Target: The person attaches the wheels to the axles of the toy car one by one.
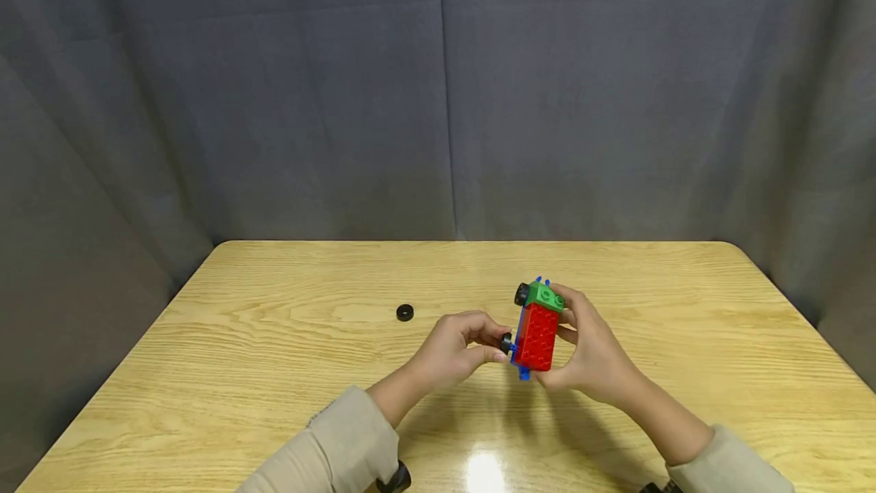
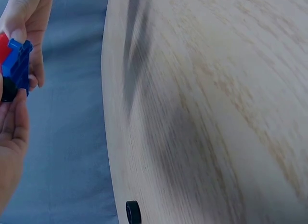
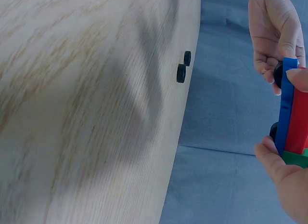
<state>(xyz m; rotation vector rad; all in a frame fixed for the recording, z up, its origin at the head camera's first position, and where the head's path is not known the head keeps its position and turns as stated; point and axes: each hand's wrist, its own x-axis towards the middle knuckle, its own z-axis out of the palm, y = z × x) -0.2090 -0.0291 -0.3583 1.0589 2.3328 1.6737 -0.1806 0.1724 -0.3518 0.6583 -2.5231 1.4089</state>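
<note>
Above the table a toy car made of building blocks (image 1: 537,335) is tilted in the air, with a red body, a green block at its far end and a blue base. My right hand (image 1: 597,348) grips it from the right, thumb at the near end and fingers along the far side. From the left, my left hand (image 1: 448,347) pinches a black wheel (image 1: 506,343) at the near blue axle stub. Another black wheel (image 1: 522,294) sits at the car's far end. In the left wrist view, the blue base (image 2: 19,65) shows between both hands.
A loose black wheel (image 1: 405,313) lies on the wooden table (image 1: 287,326), left of the hands. The right wrist view shows two loose wheels, a nearer wheel (image 3: 181,73) and a farther wheel (image 3: 187,58). Grey curtain (image 1: 328,97) hangs behind the table.
</note>
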